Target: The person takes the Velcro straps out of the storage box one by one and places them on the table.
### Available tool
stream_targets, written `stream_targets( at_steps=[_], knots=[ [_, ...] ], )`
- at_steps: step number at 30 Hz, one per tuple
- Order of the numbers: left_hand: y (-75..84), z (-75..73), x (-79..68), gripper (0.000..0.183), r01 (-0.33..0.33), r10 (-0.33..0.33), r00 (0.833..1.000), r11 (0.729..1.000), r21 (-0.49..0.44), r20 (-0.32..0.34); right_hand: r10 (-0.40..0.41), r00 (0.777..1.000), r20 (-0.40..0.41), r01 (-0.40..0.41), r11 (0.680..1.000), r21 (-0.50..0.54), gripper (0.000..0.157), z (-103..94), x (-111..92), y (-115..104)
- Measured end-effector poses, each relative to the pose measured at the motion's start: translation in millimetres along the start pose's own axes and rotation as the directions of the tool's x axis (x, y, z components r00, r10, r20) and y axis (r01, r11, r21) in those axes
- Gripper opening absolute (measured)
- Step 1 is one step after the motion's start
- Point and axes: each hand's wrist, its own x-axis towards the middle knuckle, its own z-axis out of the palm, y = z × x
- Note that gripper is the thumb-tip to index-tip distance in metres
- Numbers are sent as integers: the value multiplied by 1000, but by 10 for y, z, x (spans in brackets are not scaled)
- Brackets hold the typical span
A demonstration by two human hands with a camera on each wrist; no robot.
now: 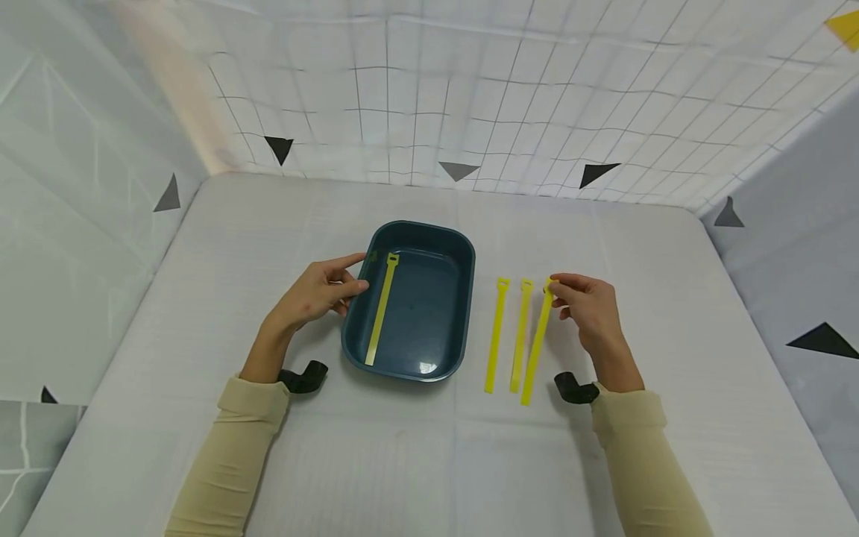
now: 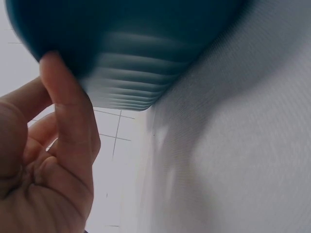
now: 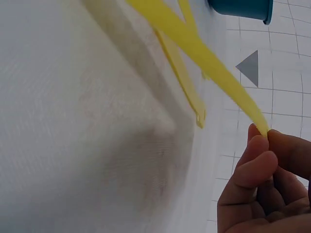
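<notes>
A dark teal plastic tray (image 1: 463, 335) stands on the white table, and one yellow cable strap (image 1: 381, 309) with a slotted head lies inside it. At the tray's left side my left hand (image 1: 322, 289) holds the rim between thumb and fingers; the left wrist view shows the ribbed outer wall (image 2: 141, 68) close to the fingers. My right hand (image 1: 585, 302) pinches the slotted end of another yellow cable strap (image 1: 537, 347), whose head end is raised off the table in the right wrist view. Two more straps, a nearer one (image 1: 521, 335) and a farther one (image 1: 496, 335), lie beside it, roughly parallel.
White sheeting covers the table (image 1: 403, 462). A white grid-patterned curtain (image 1: 429, 97) with dark triangles hangs behind, and pale sheets (image 1: 792, 246) hang at both sides. A black wrist camera mount (image 1: 305, 377) sits at each cuff.
</notes>
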Motion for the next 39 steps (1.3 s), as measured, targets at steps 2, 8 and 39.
stream_targets(
  at_steps=[2, 8, 39],
  knots=[
    [-2, 1, 2, 62, 1, -1, 1000, 1000, 0, -1, 1, 1000, 1, -1, 1000, -28, 32, -3, 18, 16],
    [-8, 0, 8, 62, 5, -5, 1000, 1000, 3, -2, -3, 1000, 23, 6, 994, -110, 30, -4, 96, 86],
    [-2, -7, -2, 61, 18, -18, 1000, 1000, -6, -3, 95, 994, -52, -101, 988, -115, 31, 32, 222, 190]
  ],
)
